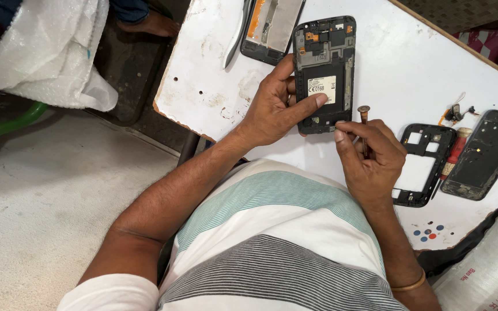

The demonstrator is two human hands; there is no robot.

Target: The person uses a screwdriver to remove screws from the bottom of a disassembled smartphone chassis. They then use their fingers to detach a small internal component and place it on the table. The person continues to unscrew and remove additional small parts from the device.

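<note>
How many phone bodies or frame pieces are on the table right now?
4: the opened phone steadied by the left hand; another at the top edge, cropped; an empty black frame; a back housing far right.

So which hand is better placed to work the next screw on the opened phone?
Probably the right hand: it already grips the screwdriver, whose tip sits close to the opened phone at its lower edge. The left hand is busy steadying that phone on the white table.

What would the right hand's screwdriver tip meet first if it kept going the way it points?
Most likely the lower edge of the opened black phone; the right hand aims its screwdriver there, though depth is unclear.
</note>
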